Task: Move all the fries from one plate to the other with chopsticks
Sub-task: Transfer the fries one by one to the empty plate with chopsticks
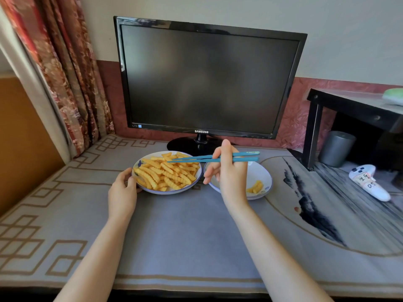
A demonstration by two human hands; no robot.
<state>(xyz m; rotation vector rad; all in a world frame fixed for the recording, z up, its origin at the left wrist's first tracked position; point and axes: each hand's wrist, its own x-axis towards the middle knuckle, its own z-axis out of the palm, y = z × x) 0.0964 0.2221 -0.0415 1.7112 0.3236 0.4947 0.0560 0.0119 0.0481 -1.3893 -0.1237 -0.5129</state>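
Golden crinkle-cut fries: nearly all heaped on the left white plate with a blue rim, and a few are already on the matching right plate

Grip: right hand has fingers curled round a pair of teal chopsticks near their blunt ends. The sticks run almost level, long axis left-right, tips pointing left. The tips lie close together with nothing visible between them, hovering over the far half of the heap, apparently not touching it

Key relation: the heap lies left of and below the gripping hand. The hand itself sits over the left edge of the right plate, so the drop-off is right under it. Most fries lie diagonally across the stick axis, which should suit a pinch across the width

Left hand grips the full plate's near-left rim, probably to steady it

The plates sit just beside each other on a grey patterned table mat

My read: early in the task; the next move is to dip the tips and pinch one fry
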